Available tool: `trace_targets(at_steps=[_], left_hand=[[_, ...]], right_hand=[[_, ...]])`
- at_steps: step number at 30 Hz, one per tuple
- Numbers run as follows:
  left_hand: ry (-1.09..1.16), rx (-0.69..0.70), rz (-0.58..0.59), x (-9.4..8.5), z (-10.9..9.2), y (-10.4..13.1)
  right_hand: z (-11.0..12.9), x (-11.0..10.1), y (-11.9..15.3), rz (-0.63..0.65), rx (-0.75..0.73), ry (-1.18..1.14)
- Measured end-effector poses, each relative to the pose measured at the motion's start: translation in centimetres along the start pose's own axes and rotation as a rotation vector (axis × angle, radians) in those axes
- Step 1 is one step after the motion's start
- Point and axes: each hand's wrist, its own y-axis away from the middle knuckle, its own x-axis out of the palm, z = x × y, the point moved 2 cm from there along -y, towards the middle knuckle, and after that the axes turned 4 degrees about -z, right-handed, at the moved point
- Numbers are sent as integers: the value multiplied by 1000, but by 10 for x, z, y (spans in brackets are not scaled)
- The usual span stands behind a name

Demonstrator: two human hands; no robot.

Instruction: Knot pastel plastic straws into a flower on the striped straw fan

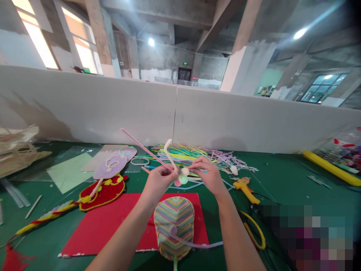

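Both hands meet just above the middle of the green counter [282, 173]. The left hand [158, 180] is closed in a pinch on a long pink pipe cleaner [141, 145], which runs up and away toward ten o'clock from the fingers, and a white pipe cleaner [168, 149] curls up toward twelve o'clock from the same grip. The right hand [207, 174] is closed too, its fingertips pinching a small coiled pipe-cleaner piece [182, 177] in white, pink and pale green that sits between the two hands, touching both.

At six o'clock from the hands, close to the camera, lies a striped oval pipe-cleaner piece [173, 222] in pastel bands, with a lilac pipe cleaner [194, 244] trailing from it toward four o'clock. It rests on a red felt sheet [113, 222]. At twelve o'clock, beyond the hands, a loose heap of coloured pipe cleaners [191, 154] spreads over the counter. At three o'clock lies a yellow glue gun [245, 188], near the right wrist. At nine o'clock sit a red shape edged in yellow [103, 194] and a lilac oval shape [113, 165], just beside each other. A grey partition wall [113, 105] closes off the far edge of the counter.
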Motion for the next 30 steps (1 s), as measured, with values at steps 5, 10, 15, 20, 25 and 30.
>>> trace_targets(at_steps=[5, 10, 15, 20, 25, 30], left_hand=[[133, -55, 9, 1, -1, 1], [129, -125, 153, 0, 4, 0], [60, -103, 214, 0, 2, 2], [62, -90, 204, 1, 2, 2], [28, -55, 135, -1, 3, 0], [-20, 38, 41, -2, -6, 3]], right_hand=[[-2, 5, 0, -65, -85, 42], [-2, 5, 1, -78, -109, 33], [-2, 4, 2, -77, -94, 32], [-3, 5, 2, -58, -76, 20], [0, 6, 1, -51, -67, 33], [3, 10, 0, -18, -65, 48]])
